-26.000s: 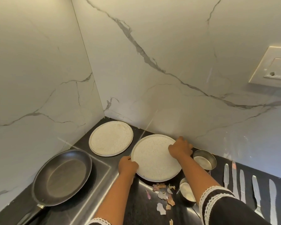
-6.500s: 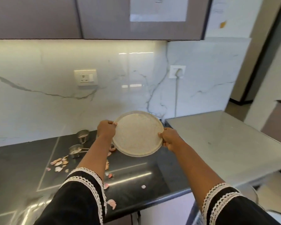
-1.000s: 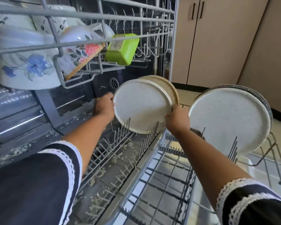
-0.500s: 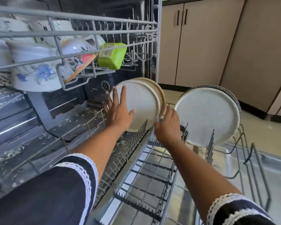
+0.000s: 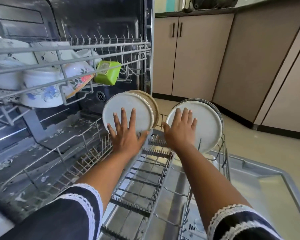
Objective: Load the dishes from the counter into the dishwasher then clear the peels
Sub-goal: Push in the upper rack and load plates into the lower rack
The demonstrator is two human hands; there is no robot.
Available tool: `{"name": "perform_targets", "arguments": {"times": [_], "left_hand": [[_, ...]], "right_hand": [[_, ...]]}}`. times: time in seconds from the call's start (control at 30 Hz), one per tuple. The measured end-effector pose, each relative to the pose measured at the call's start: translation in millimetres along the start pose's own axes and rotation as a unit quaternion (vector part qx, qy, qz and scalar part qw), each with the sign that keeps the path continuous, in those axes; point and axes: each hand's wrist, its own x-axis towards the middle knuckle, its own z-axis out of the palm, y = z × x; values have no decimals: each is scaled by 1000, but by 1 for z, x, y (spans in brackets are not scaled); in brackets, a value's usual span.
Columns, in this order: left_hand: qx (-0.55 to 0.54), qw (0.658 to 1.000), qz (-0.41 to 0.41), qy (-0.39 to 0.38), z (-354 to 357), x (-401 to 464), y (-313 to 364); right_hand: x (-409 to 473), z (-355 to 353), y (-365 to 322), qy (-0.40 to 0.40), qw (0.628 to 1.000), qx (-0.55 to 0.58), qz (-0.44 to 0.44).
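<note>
Now at the open dishwasher, a person holds both hands flat, fingers straight and spread, gripping nothing. The left hand [image 5: 126, 130] lies against the face of a speckled plate [image 5: 139, 108] standing upright at the far left corner of the lower rack [image 5: 145, 184], with a brown plate [image 5: 153, 105] just behind it. The right hand [image 5: 182, 129] lies against a second speckled plate [image 5: 208, 125] at the far right corner, a dark-rimmed plate [image 5: 215, 108] behind it.

The step in hand looks like settling plates between the tines. Done well, it means light, even pressure until each plate stands firm in its slot without leaning on its neighbour, then drawing the hands straight back so nothing tips.

Above, the upper rack [image 5: 73, 49] carries flowered white bowls [image 5: 42, 90] and a green container [image 5: 107, 72] lying on its side. Debris litters the dishwasher floor to the left. Beyond the lowered door [image 5: 267, 184] are beige cabinets [image 5: 197, 54] and a pale tiled floor [image 5: 241, 135]. The counter's remaining dishes and peels are out of view.
</note>
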Motion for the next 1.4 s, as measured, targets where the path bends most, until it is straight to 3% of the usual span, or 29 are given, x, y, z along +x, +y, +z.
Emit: {"name": "perform_targets", "arguments": {"times": [0.27,0.5,0.7,0.87,1.1,1.4], "left_hand": [[2,996,59,61,-43,12,29],[-17,993,89,79,-103,37,76],[-14,989,106,101,-147,60,111],[-73,987,77,125,-201,100,145],[-60,991,59,105,-313,136,175],[-70,996,45,-18,-442,110,184]], "right_hand": [[3,-44,0,70,997,-14,-3],[-9,-79,5,85,996,-33,-21],[24,-155,5,137,986,-78,-61],[63,-224,-17,164,979,-91,-81],[95,-339,-63,140,984,-81,-72],[82,-463,-122,68,991,-85,-83]]}}
